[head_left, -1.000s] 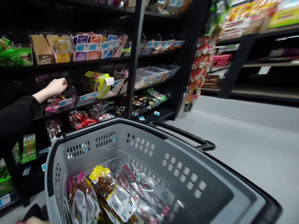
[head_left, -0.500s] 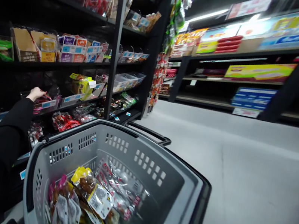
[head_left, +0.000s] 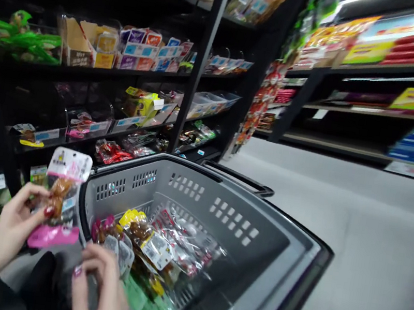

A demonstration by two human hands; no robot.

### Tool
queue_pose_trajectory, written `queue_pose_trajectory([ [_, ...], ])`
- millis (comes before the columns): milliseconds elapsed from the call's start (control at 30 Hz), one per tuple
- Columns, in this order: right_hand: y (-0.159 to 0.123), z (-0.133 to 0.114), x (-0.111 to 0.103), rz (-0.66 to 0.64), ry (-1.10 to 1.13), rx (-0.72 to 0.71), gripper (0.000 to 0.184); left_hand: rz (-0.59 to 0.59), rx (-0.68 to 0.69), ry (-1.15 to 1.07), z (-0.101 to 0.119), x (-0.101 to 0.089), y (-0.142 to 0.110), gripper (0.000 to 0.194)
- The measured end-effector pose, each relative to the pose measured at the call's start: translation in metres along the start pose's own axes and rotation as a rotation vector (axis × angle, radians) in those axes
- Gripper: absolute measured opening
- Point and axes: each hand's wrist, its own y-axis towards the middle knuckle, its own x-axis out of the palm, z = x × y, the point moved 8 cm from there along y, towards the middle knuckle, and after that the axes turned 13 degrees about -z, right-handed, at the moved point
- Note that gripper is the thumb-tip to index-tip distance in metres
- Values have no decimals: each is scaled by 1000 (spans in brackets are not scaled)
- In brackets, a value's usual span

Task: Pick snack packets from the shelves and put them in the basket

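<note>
My left hand (head_left: 26,218) pinches a clear snack packet (head_left: 60,200) with a white header and a pink bottom band; brown pieces show inside. It hangs just left of the grey shopping basket (head_left: 190,186), level with its rim. My right hand (head_left: 103,285) is lower, at the basket's near left side, fingers bent and apart from the thumb, with nothing seen in it. Inside the basket lie yellow-topped packets (head_left: 145,237), pink-topped packets (head_left: 115,240) and clear packets with red print (head_left: 183,240). Something green (head_left: 152,301) shows below them.
Dark shelves (head_left: 137,73) with snack bins run along the left. One clear bin (head_left: 88,125) holds a few pink-edged packets. The basket's black handle (head_left: 238,178) lies folded out at its far side. Pale floor (head_left: 373,244) spreads to the right, before another shelf row (head_left: 359,108).
My left hand has come back from the shelf bin, now holding a snack packet beside the basket. My right hand has come into view. The view has turned left and tilted.
</note>
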Motion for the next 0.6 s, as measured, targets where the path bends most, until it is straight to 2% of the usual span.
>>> queue_pose_trajectory([
  [100,1,8,4,-3,46,86,22,43,-30,-151,-24,9,-53,21],
  [200,0,5,17,-111,2,76,10,102,-86,-379,-51,18,-78,27],
  [233,-1,-1,23,-165,-51,31,5,76,-115,-458,-58,24,-80,29],
  [300,-4,-18,34,-235,-270,-118,11,-39,-190,-601,-70,38,-81,34],
  [367,-9,-35,46,-239,-569,-280,16,-170,-255,-704,-75,49,-80,40],
  [433,-13,-43,60,-240,-791,-377,19,-268,-265,-791,-74,55,-78,53],
  [500,-15,-43,74,-314,-820,-399,20,-321,-286,-905,-74,59,-78,59],
  [600,-15,-40,86,-443,-655,-388,24,-327,-403,-1075,-81,64,-80,45],
])
